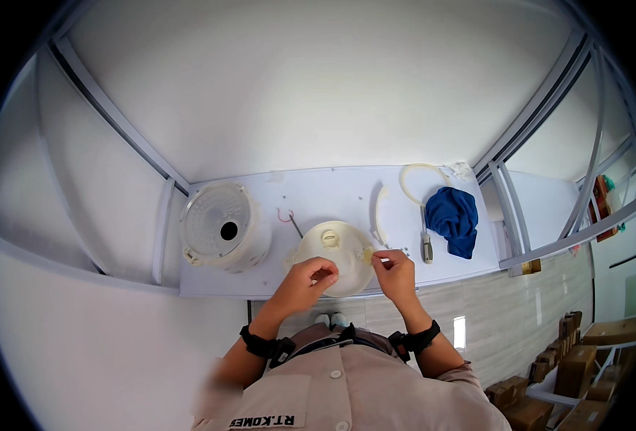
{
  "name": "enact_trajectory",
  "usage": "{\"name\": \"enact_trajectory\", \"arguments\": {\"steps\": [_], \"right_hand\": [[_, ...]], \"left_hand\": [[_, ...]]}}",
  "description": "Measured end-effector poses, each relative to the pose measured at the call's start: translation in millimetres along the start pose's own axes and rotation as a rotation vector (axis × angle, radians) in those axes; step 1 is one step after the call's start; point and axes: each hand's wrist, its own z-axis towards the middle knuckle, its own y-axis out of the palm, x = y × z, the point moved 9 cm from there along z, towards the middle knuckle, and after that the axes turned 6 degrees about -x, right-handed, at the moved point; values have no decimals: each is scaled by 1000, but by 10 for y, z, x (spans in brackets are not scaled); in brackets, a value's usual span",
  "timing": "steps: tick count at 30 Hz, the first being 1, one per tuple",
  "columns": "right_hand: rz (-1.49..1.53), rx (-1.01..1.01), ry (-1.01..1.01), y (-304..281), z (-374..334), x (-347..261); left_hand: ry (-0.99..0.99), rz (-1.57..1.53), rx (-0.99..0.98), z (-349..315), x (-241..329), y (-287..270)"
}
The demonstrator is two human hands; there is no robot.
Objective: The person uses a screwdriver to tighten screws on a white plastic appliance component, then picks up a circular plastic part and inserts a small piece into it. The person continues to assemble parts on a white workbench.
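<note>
Head view: you stand at a white table (318,197) set against a pale wall (332,100), with grey metal frame posts (120,118) rising at either end. To the right, past the frame, a glossy, streaked floor (433,337) runs toward brown cardboard boxes (576,370).

Your work, a smooth, round cream cover (354,279), lies near the front edge of the table, with a raised round fitting (330,239) toward its far side. Your right hand (395,274) pinches a small pale-yellow piece (368,254) between thumb and fingertips at the cover's right side. Your left hand (307,284) is curled over the cover's left part, thumb near the fingers; you cannot tell from here whether it grips anything.

Beyond the cover lie thin red wires (286,215) and a curved, pale strip (380,215). Farther right, a crumpled blue cloth (452,219) sits beside a screwdriver (427,248) and a loop of pale tubing (404,183).

At your left stands a whitish round drum (259,244), topped by a greyish, see-through lid (206,215). A round dark opening (229,230) shows there; what the drum contains cannot be made out.
</note>
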Motion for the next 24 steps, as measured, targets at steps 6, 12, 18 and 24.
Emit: {"name": "enact_trajectory", "arguments": {"steps": [6, 12, 18, 24], "right_hand": [[-152, 81, 161, -349, -58, 689], [-104, 72, 248, -237, -104, 1272], [-389, 106, 155, -193, -101, 1033], [-440, 134, -52, -206, -95, 328]], "left_hand": [[9, 74, 155, -53, -178, -173], [-83, 21, 194, -25, -382, -195], [-178, -120, 248, 4, -704, -233], [-211, -221, 248, -10, -771, -189]]}}
